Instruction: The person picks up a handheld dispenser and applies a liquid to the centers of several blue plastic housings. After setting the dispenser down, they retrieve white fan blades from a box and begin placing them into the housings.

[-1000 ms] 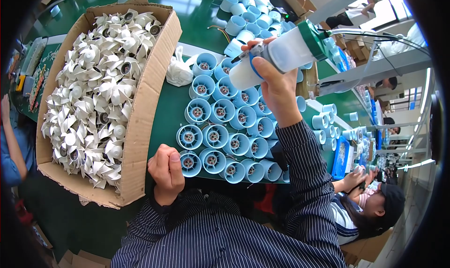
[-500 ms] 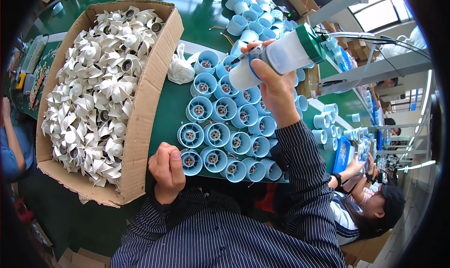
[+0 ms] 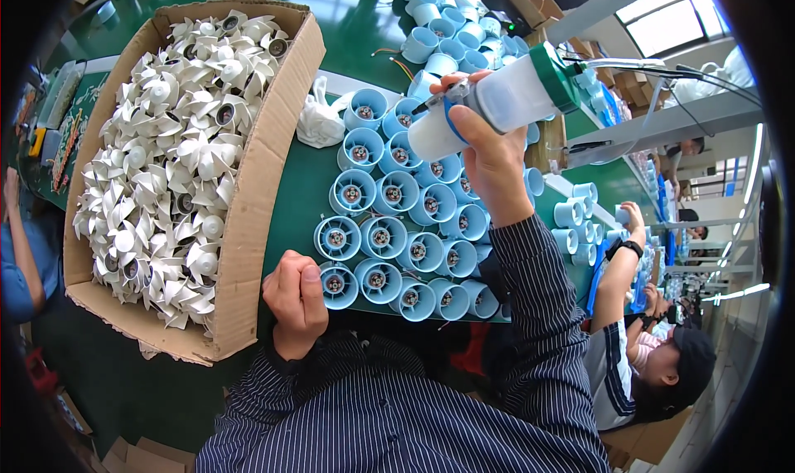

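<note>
My right hand is closed around a translucent white bottle with a green cap, tilted and held above rows of light blue cups. A blue band and a thin dark piece show by its fingers, and hoses run from the cap to the right. Each cup in the rows has a small motor-like part at its centre. My left hand is a fist at the near table edge, beside the nearest left cup; nothing shows in it.
Left stands a large cardboard box filled with white fan impellers. A crumpled white bag lies between box and cups. More blue cups are heaped at the back. A co-worker sits at right; another person's arm shows far left.
My right hand and the bottle have shifted very slightly to the right. My left fist stays put. The co-worker at right has raised an arm towards the cups on their table.
</note>
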`<action>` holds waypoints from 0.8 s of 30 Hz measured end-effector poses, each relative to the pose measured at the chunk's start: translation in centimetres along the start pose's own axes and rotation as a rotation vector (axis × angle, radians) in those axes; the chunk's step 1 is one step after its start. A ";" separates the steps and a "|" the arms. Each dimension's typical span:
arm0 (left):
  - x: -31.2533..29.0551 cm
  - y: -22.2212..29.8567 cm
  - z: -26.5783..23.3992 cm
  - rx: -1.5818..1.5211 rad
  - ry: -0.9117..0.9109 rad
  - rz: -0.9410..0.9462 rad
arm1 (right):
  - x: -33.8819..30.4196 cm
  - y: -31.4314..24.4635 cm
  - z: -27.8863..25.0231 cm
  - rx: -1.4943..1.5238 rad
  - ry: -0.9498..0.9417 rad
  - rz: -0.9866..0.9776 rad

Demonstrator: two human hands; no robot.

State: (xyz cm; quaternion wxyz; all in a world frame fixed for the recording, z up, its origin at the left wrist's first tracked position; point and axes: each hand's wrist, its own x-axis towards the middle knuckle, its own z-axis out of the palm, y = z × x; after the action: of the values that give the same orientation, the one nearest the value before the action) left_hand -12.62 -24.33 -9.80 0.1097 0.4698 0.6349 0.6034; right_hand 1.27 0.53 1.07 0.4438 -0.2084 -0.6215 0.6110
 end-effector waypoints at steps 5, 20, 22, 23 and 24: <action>0.2 0.1 -0.1 -0.007 0.000 0.006 | -0.5 -2.1 0.4 0.019 -0.019 -0.017; 0.0 -0.2 0.0 -0.010 0.013 0.022 | -3.3 -0.3 1.1 0.068 -0.124 0.075; 0.0 -0.2 0.0 -0.017 0.015 0.023 | -3.4 -0.2 1.0 0.078 -0.129 0.074; 0.1 -0.2 0.0 -0.018 0.014 0.022 | -3.4 -0.3 1.0 0.077 -0.128 0.075; 0.1 -0.2 0.0 -0.015 0.015 0.024 | -3.4 -0.2 1.0 0.077 -0.125 0.075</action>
State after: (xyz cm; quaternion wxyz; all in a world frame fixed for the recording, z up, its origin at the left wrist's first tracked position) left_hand -12.73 -24.19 -9.89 0.1012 0.4721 0.6254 0.6129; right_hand 2.29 -2.81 0.43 0.3884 -0.1758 -0.6157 0.6626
